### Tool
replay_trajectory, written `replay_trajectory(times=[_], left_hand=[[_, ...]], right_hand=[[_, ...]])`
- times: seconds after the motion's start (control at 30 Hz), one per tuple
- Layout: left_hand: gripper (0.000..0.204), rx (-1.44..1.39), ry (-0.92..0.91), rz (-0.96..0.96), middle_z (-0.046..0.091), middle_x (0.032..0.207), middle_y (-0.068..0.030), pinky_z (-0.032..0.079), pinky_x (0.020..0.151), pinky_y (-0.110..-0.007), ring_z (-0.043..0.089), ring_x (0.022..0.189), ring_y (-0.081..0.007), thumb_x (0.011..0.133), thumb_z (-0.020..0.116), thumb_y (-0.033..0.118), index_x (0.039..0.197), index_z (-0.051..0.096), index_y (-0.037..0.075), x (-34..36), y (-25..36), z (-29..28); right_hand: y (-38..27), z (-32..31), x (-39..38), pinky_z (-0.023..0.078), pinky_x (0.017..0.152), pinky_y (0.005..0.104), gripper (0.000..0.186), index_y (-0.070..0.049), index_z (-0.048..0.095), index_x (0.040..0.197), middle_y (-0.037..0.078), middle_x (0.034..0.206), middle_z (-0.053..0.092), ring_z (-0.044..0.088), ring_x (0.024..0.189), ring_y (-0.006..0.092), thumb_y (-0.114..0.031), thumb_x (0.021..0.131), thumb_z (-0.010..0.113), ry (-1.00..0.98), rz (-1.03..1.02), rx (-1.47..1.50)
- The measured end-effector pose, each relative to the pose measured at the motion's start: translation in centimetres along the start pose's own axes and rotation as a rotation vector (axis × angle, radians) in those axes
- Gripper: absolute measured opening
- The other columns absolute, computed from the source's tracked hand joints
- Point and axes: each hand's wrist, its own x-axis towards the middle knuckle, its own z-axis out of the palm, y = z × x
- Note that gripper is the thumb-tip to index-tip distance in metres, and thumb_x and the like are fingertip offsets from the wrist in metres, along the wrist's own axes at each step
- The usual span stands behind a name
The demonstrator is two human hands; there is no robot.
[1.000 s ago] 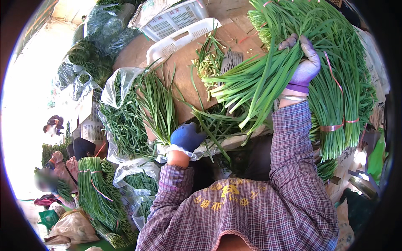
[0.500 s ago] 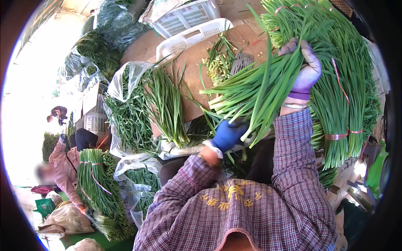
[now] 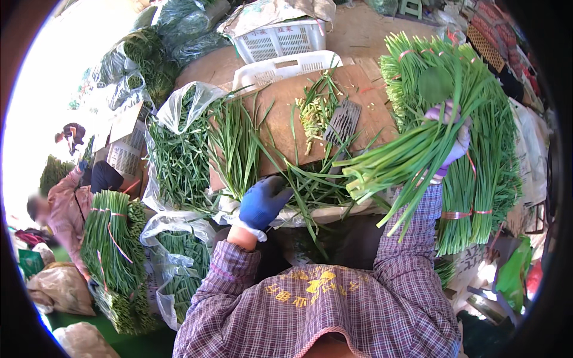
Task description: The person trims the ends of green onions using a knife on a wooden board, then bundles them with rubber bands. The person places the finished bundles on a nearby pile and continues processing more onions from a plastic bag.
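My right hand (image 3: 455, 132), in a pale purple glove, is closed round a loose bunch of garlic chives (image 3: 391, 170). Their pale cut ends point left and down, and the leaves trail over the big tied bundles (image 3: 477, 149) on the right. My left hand (image 3: 264, 201), gloved in blue, sits at the near edge of a brown board (image 3: 277, 113). Its fingers are apart, close to the lower ends of a smaller pile of chives (image 3: 236, 146) lying on the board. Nothing shows in its grip. Loose trimmed leaves (image 3: 319, 191) lie between my hands.
A flat slotted metal blade (image 3: 343, 122) lies on the board beside pale trimmings (image 3: 313, 116). White crates (image 3: 277, 40) stand beyond. Plastic bags of greens (image 3: 182, 149) line the board's left. A co-worker in a pink top (image 3: 68, 206) handles a tied bundle (image 3: 113, 256) at far left.
My right hand has moved right and down with the chives, away from the board. My left hand has left that bunch's ends and shifted left to the smaller pile. The view has shifted slightly.
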Motion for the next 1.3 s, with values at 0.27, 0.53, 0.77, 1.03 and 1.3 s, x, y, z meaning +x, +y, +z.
replay_trajectory(times=[0.27,0.53,0.77,1.03,1.3], left_hand=[[0.052,-1.097,-0.458,0.222,0.06,0.115,-0.0062,0.042,0.094,-0.027,0.054,0.105,-0.0119,0.088,0.066,0.019,0.13,0.047,-0.005,-5.7,9.8,-0.5],[0.056,-1.239,-0.541,0.282,0.056,0.122,-0.0055,0.04,0.095,-0.026,0.051,0.109,-0.0111,0.09,0.063,0.016,0.136,0.04,-0.005,-9.6,10.1,0.8],[0.045,-1.632,-0.541,0.031,0.06,0.119,-0.0133,0.043,0.098,-0.031,0.057,0.11,-0.02,0.096,0.052,0.03,0.122,0.053,-0.006,-10.6,10.1,3.6],[0.037,-1.388,-0.48,0.231,0.064,0.112,-0.0073,0.044,0.094,-0.026,0.059,0.101,-0.0121,0.089,0.062,0.015,0.122,0.057,-0.002,-12.6,10.7,3.2],[0.041,-1.308,-0.425,0.074,0.065,0.11,-0.006,0.048,0.09,-0.025,0.06,0.098,-0.0105,0.083,0.068,0.005,0.122,0.057,-0.002,-13.9,11.0,3.6]], right_hand=[[0.9,4.9,-1.9,0.042,0.078,0.028,0.026,-0.004,0.049,0.098,-0.004,0.08,0.049,0.046,0.076,0.0117,-0.014,0.083,0.066,-0.075,0.24,0.244],[-0.3,9.2,-3.8,0.038,0.075,0.0278,0.025,-0.002,0.046,0.101,-0.002,0.081,0.048,0.042,0.076,0.0106,-0.015,0.084,0.06,-0.088,0.265,0.08],[-0.7,11.1,-5.3,0.035,0.071,0.0293,0.022,-0.004,0.045,0.101,-0.003,0.08,0.039,0.034,0.076,0.0119,-0.02,0.09,0.054,-0.196,0.384,0.117],[-1.8,11.3,-6.3,0.037,0.078,0.0332,0.025,-0.003,0.045,0.104,-0.001,0.083,0.043,0.041,0.081,0.0152,-0.023,0.09,0.051,-0.085,0.3,0.016],[-1.6,12.1,-6.6,0.037,0.08,0.0335,0.02,-0.006,0.044,0.099,-0.002,0.081,0.043,0.042,0.077,0.0149,-0.023,0.091,0.052,-0.173,0.329,0.021]])
